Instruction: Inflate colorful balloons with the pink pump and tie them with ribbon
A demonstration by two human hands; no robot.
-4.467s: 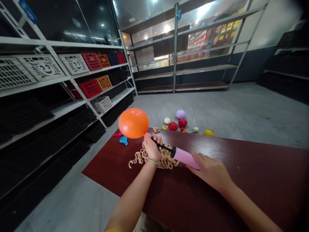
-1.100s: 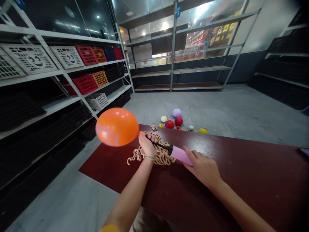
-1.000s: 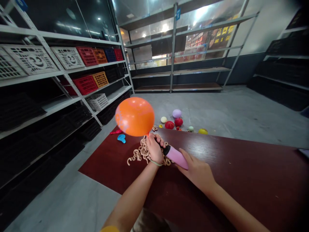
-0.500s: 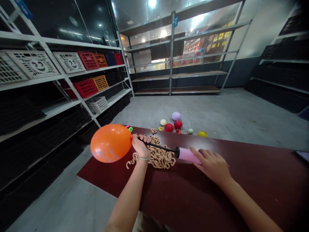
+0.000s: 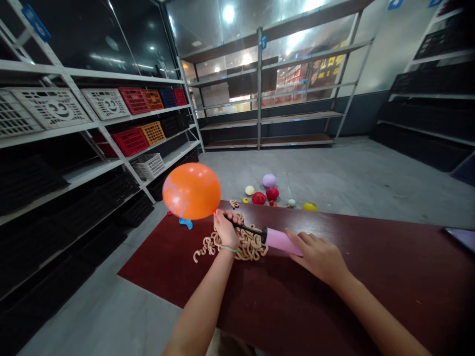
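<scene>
An inflated orange balloon [image 5: 192, 192] with faint printing hangs above the table's far left part. My left hand [image 5: 227, 230] is closed round its neck and the black end of a balloon pump. The pump's black rod runs right into its pink barrel [image 5: 279, 241]. My right hand [image 5: 315, 255] grips that barrel, fingers wrapped over its right end. Under the rod and my left hand lies a pile of tan, curly rope-like pieces [image 5: 249, 248]. A flat blue balloon [image 5: 186, 223] rests on the table below the orange one.
The dark red table [image 5: 297, 306] spans the front, with a flat dark-screened device [image 5: 462, 238] at its right edge. Several small balloons, among them a purple balloon [image 5: 269, 180], lie on the floor beyond. Shelves with crates [image 5: 132, 142] stand at the left.
The orange balloon and my left hand have moved right, the balloon also upward. Less of the pump's rod shows between my hands. The blue balloon has come into view; green and pink pieces are now hidden.
</scene>
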